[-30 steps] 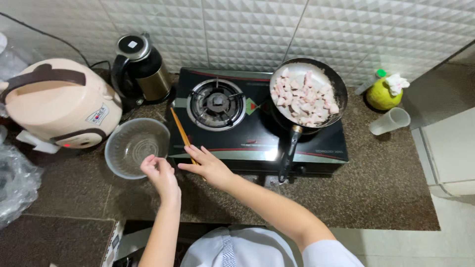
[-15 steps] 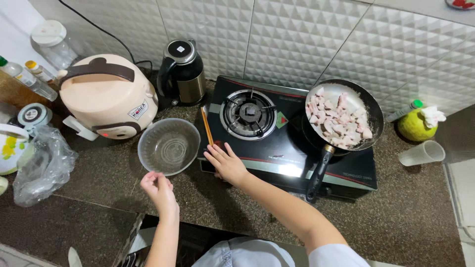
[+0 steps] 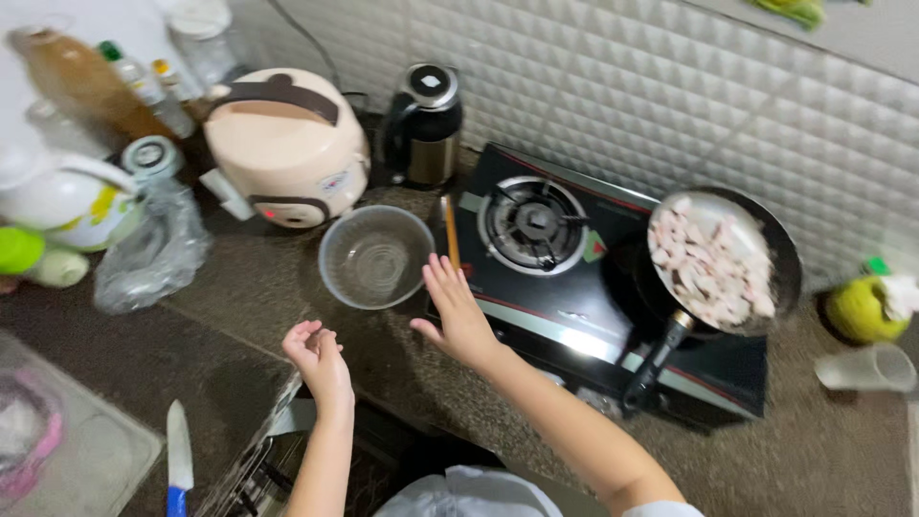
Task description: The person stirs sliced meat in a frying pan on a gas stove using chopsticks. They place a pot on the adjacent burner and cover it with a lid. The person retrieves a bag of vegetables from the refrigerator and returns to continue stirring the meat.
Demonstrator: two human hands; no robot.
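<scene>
1. The right hand (image 3: 458, 311) is held flat and released, fingers spread, grasping nothing. It hovers at the front left edge of the black gas stove (image 3: 584, 287), just beside the orange chopsticks (image 3: 449, 233).
2. The left hand (image 3: 316, 356) is loosely curled over the dark surface (image 3: 287, 287), near the glass bowl (image 3: 375, 257). Whether something small is pinched in it cannot be told.
3. The chopsticks lie along the stove's left edge, between the bowl and the unlit burner (image 3: 534, 223). They are the thing nearest the right fingertips.
4. Judged: the pair is best taken from above near the middle, both sticks closed on together, so neither rolls off the stove's edge toward the bowl.
5. The bowl's rim stands close; a low sweep of the wrist could knock it, so the reach is better kept high until over the sticks.
6. The frying pan (image 3: 723, 260) with pale meat pieces sits on the right burner, well apart, its handle pointing toward the front edge.
7. A rice cooker (image 3: 287, 144) and a kettle (image 3: 426, 124) stand behind the bowl.
</scene>
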